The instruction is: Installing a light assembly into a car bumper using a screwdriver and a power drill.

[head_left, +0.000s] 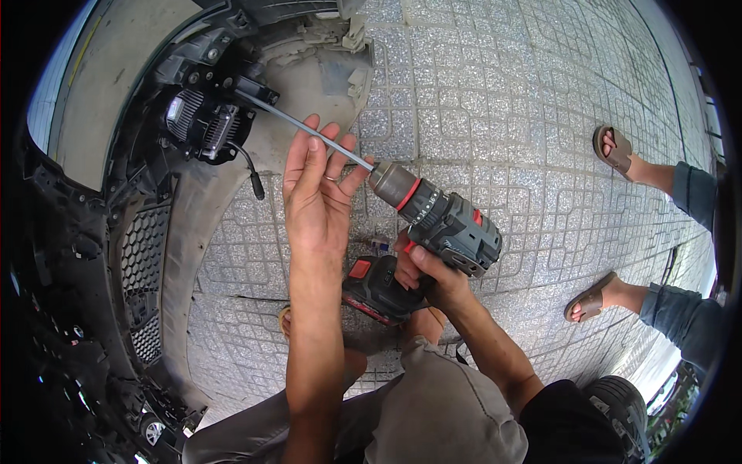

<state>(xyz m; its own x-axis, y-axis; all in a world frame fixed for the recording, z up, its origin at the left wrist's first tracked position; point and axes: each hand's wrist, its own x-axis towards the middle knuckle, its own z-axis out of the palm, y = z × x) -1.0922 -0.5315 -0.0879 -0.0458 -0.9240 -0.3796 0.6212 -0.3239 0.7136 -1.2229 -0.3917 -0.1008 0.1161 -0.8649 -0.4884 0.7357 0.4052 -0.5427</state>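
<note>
My right hand [434, 272] grips the handle of a dark grey and black cordless drill [444, 224] with red trim, a finger by its red trigger. From the drill's chuck a long thin metal bit [286, 117] runs up and left. My left hand [318, 189] pinches the shaft between thumb and fingers, just ahead of the chuck. The shaft's far end reaches a black bracket [255, 91] beside a finned lamp unit [205, 124]; whether it sits on a screw there is too small to tell. The drill's battery [382, 290] points down toward my knees.
On the left stands the opened front of a car, with a black honeycomb grille [144, 255] and a hanging cable plug [257, 185]. Patterned grey paving [495, 116] lies underneath. Another person's sandalled feet [614, 151] stand at the right. A tyre [618, 406] shows lower right.
</note>
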